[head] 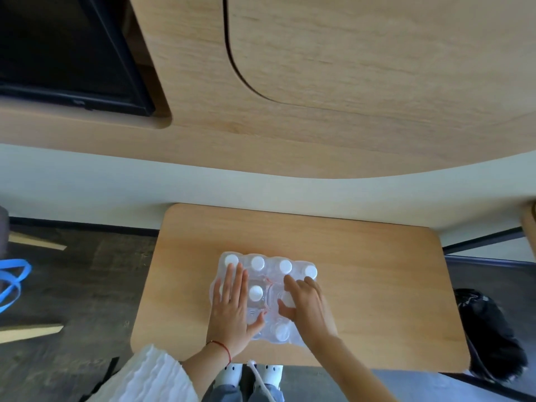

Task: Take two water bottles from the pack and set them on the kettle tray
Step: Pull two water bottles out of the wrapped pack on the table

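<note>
A shrink-wrapped pack of water bottles (268, 278) with white caps stands on a small wooden table (377, 285). My left hand (233, 311) lies flat with spread fingers on the left side of the pack. My right hand (304, 303) rests on the right middle of the pack, with thumb and fingers curled around one bottle's top, whose cap is mostly hidden under the fingers. No kettle tray is in view.
A wood-panelled wall (348, 82) with a dark TV screen (66, 53) rises behind the table. A black bag (490, 332) sits on the floor to the right, a blue strap (11, 282) on the floor to the left. My white shoes (252, 375) show below the table's near edge.
</note>
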